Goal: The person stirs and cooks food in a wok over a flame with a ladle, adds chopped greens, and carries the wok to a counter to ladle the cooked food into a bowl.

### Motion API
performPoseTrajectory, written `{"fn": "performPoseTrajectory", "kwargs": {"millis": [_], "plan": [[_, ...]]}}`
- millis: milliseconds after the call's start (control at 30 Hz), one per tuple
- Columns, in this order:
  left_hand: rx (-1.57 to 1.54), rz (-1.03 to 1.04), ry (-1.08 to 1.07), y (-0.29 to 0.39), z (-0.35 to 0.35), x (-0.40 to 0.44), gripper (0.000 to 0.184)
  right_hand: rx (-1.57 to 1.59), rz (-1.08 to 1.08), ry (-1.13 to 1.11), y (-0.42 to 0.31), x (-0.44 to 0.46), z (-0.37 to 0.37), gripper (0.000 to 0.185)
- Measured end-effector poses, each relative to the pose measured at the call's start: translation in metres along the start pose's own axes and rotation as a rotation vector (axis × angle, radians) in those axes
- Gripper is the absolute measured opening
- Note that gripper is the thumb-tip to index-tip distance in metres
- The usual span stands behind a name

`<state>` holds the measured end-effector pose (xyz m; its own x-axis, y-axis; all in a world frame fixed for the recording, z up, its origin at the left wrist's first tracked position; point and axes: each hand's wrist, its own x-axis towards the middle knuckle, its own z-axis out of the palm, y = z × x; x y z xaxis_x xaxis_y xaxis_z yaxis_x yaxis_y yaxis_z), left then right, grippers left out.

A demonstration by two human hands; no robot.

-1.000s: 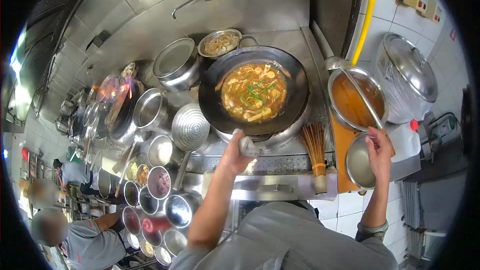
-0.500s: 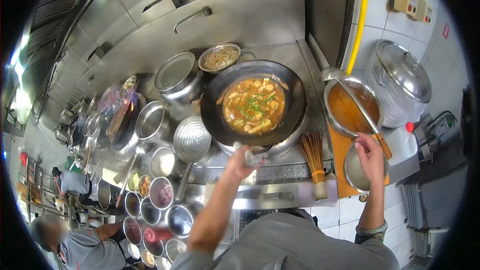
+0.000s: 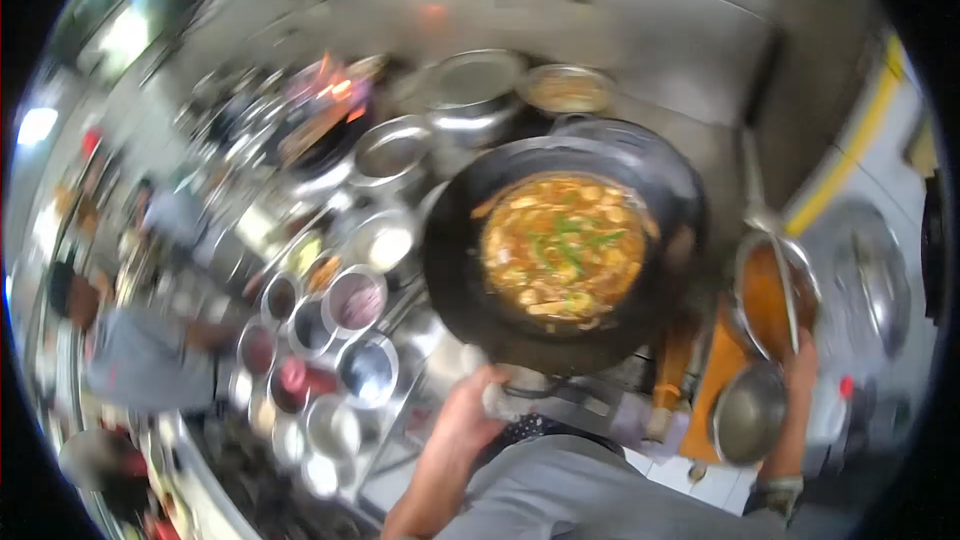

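My left hand [image 3: 472,402] is closed on the near handle of the large black wok [image 3: 450,315], with a pale cloth bunched between. Inside the wok lies a reddish-brown stew [image 3: 562,250] with green strips on top. At the right, my right hand [image 3: 800,365] is smeared by motion, beside the handle end of a ladle [image 3: 780,275] that rests in a bowl of orange liquid [image 3: 765,300]. Its fingers cannot be made out. An empty metal bowl [image 3: 750,415] sits just left of that hand.
Metal pots of ingredients [image 3: 355,302] cluster at the left, with a bamboo brush [image 3: 672,380] right of the wok. Flames [image 3: 335,90] rise over another wok behind. A person in grey [image 3: 145,360] stands at the far left. A lidded pot [image 3: 865,270] is at the right.
The view has swung and blurred. The wok has come nearer and appears lifted towards me, with my left hand still at its handle. My right hand has moved lower beside the ladle.
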<state>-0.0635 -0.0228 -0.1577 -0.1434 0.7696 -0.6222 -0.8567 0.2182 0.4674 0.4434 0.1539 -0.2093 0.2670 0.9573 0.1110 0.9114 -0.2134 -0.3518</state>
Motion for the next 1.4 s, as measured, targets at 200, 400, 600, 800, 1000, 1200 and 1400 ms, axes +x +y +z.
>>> {"fn": "performPoseTrajectory", "kwargs": {"millis": [200,400,600,800,1000,1200,1400], "plan": [[-0.113,0.238,0.054,-0.008,-0.013,-0.068,0.026,-0.053,-0.302,0.05,-0.009,0.107,0.004,0.045],[-0.325,0.553,0.119,-0.06,-0.054,-0.13,0.032,0.719,-0.474,-0.48,-0.223,0.15,0.008,0.031],[-0.388,0.781,0.704,-0.064,0.179,-0.108,0.038,1.317,-0.58,-1.291,-0.489,0.221,0.027,0.027],[-0.807,0.81,1.155,-0.082,0.22,-0.151,0.033,1.027,-0.716,-2.276,-0.596,0.03,0.001,0.022],[-1.045,0.963,1.401,-0.171,0.163,-0.164,0.029,0.384,-0.843,-2.724,-0.572,-0.194,-0.036,0.031],[-1.319,1.107,1.538,-0.193,0.144,-0.146,0.025,0.057,-1.649,-2.572,-0.585,-0.364,-0.031,0.048],[-1.522,1.397,1.468,-0.167,0.138,-0.111,0.026,0.61,-2.666,-1.6,-0.592,-0.508,0.019,0.051]]}}
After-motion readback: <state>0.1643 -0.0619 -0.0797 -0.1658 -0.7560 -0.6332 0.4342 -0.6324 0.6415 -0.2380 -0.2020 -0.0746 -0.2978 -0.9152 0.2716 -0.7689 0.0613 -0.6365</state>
